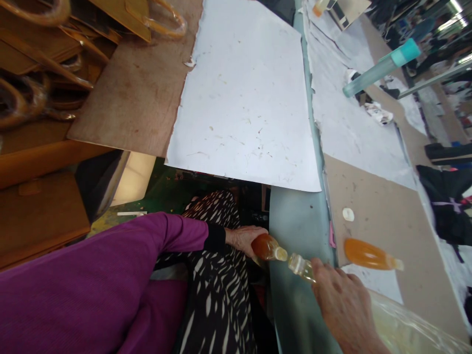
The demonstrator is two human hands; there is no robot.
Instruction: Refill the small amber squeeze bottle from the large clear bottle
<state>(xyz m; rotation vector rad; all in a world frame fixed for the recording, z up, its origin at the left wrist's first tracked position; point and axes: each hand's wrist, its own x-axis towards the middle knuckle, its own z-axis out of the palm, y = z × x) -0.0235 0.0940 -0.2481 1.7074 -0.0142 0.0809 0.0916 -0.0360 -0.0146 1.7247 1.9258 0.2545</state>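
Note:
My left hand (246, 239) is closed around a small clear bottle of amber liquid (264, 247), tilted with its whitish mouth towards the right. My right hand (342, 302) grips the neck of a large clear plastic bottle (409, 324), whose body lies behind the hand at the lower right and looks pale yellow inside. The mouths of both bottles face each other almost end to end; I cannot tell whether they touch. A second small bottle with orange-amber liquid (370, 254) lies on its side right of my right hand. Near it sits a round white cap (348, 214).
White paper (243, 98) covers the board ahead. Brown bags with wrapped handles (40, 49) are piled at the left. On the right bench stand a teal-capped bottle (381, 69) and crumpled paper (378, 113). A grey-green table strip (295, 216) runs beneath the bottles.

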